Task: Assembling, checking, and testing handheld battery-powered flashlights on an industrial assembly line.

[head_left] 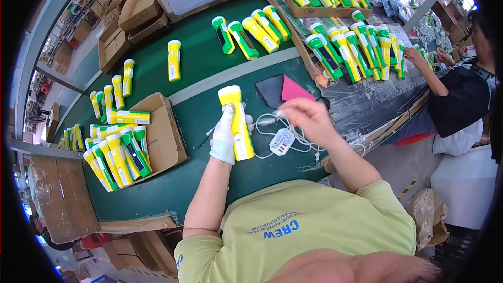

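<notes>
In the middle of the bench, my left hand, in a white glove, is closed round a yellow flashlight. It stands nearly upright with its wide white-rimmed head at the far end. My bare right hand is to the right of it, thumb and fingers pinched together and slightly blurred. Whatever is at its fingertips is too small to make out. Just below and left of those fingers lies a white USB charging hub with loops of white cable. A black and pink pouch-like piece lies beyond the hand.
To the left, a cardboard box holds several yellow and green flashlights. More flashlights stand along the green conveyor belt. At the right, a side table carries rows of flashlights and a filled carton. A co-worker handles items there.
</notes>
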Action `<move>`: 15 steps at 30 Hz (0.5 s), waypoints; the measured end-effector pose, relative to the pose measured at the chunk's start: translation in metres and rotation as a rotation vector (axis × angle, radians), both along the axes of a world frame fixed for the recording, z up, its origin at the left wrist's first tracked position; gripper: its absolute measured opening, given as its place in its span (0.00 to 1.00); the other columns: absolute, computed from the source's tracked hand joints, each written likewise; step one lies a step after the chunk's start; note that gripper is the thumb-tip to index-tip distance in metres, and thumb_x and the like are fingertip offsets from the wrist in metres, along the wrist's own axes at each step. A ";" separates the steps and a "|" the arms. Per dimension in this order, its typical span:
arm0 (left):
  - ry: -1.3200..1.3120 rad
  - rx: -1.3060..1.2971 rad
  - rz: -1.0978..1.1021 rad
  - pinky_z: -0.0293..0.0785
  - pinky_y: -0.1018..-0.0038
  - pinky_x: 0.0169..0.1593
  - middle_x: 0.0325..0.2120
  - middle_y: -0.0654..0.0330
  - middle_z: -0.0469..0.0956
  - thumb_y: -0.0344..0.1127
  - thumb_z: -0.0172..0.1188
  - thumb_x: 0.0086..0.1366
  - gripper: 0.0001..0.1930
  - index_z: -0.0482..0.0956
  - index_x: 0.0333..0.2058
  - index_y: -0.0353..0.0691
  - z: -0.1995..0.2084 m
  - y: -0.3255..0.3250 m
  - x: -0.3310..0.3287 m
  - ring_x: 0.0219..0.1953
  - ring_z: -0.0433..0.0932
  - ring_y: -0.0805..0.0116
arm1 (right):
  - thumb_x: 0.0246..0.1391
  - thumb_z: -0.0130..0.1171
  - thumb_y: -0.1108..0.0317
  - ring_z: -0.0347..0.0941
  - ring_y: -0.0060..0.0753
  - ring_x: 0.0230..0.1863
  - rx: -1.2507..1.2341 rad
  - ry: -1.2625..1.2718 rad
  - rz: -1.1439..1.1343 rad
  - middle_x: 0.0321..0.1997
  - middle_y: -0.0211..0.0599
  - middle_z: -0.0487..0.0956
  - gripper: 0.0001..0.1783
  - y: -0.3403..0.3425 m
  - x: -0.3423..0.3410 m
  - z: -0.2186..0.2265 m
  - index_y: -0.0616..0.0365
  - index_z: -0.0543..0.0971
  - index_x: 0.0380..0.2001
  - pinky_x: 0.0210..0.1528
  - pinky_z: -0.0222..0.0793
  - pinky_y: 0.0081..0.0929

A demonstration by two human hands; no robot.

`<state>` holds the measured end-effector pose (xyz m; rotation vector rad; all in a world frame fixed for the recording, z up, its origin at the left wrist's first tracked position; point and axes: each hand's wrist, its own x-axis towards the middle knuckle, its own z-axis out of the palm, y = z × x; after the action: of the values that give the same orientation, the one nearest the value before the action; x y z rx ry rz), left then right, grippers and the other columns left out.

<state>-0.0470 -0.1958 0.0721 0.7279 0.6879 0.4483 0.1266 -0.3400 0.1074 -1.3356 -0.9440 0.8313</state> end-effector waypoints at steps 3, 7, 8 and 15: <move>-0.031 0.004 -0.013 0.76 0.75 0.35 0.30 0.59 0.77 0.56 0.47 0.70 0.23 0.70 0.50 0.42 -0.006 -0.004 0.009 0.30 0.77 0.71 | 0.53 0.62 0.72 0.74 0.25 0.27 0.159 -0.658 0.077 0.30 0.32 0.78 0.07 0.009 -0.031 -0.003 0.57 0.80 0.37 0.26 0.69 0.24; 0.059 0.315 0.048 0.74 0.75 0.35 0.30 0.58 0.76 0.50 0.49 0.70 0.19 0.68 0.46 0.39 -0.004 -0.010 0.019 0.30 0.76 0.71 | 0.39 0.63 0.74 0.70 0.30 0.24 0.317 -1.252 0.011 0.23 0.28 0.69 0.12 0.027 -0.030 -0.003 0.53 0.79 0.32 0.21 0.65 0.27; 0.085 0.408 0.059 0.73 0.76 0.35 0.30 0.58 0.76 0.49 0.51 0.70 0.19 0.69 0.46 0.38 -0.001 -0.009 0.022 0.31 0.76 0.72 | 0.38 0.63 0.74 0.69 0.29 0.23 0.338 -1.290 0.047 0.23 0.28 0.68 0.12 0.032 -0.028 -0.004 0.54 0.79 0.32 0.20 0.64 0.26; -0.238 0.478 -0.002 0.74 0.75 0.35 0.29 0.57 0.75 0.46 0.54 0.67 0.21 0.67 0.48 0.35 0.020 -0.008 0.020 0.29 0.75 0.73 | 0.46 0.63 0.71 0.74 0.35 0.27 0.350 -0.831 0.421 0.25 0.30 0.75 0.07 0.017 -0.030 -0.014 0.51 0.80 0.32 0.25 0.69 0.31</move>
<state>-0.0270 -0.2037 0.0916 1.1033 0.3549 0.6978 0.0966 -0.3228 0.0935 -1.1835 -1.9732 0.3545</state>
